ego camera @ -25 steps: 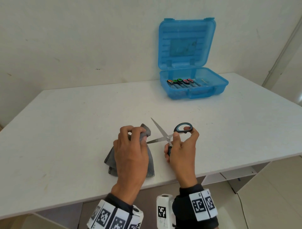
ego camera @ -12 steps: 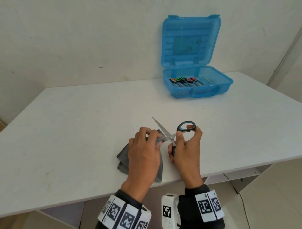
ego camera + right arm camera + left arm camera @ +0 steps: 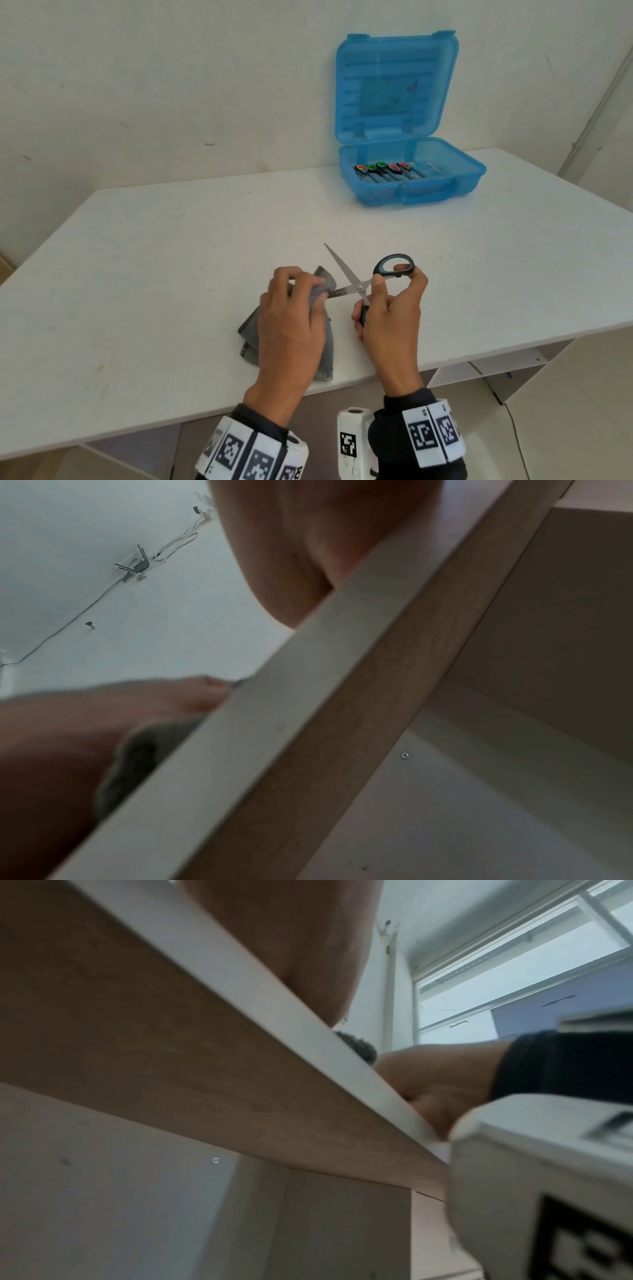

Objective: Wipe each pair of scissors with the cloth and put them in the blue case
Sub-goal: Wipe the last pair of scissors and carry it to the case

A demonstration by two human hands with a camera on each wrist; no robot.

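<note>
Head view: white table (image 3: 171,257) against plain wall (image 3: 137,85); fingers (image 3: 301,277) pinch cloth (image 3: 323,346), scissors (image 3: 346,291).

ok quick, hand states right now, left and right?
Left hand: pinching the grey cloth around one scissor blade.
Right hand: gripping the black-handled scissors by the handles, blades spread open.

Open dark-handled scissors (image 3: 356,284), one blade wrapped in grey cloth (image 3: 322,291); open blue case (image 3: 411,178) behind, holding five scissors.
</note>
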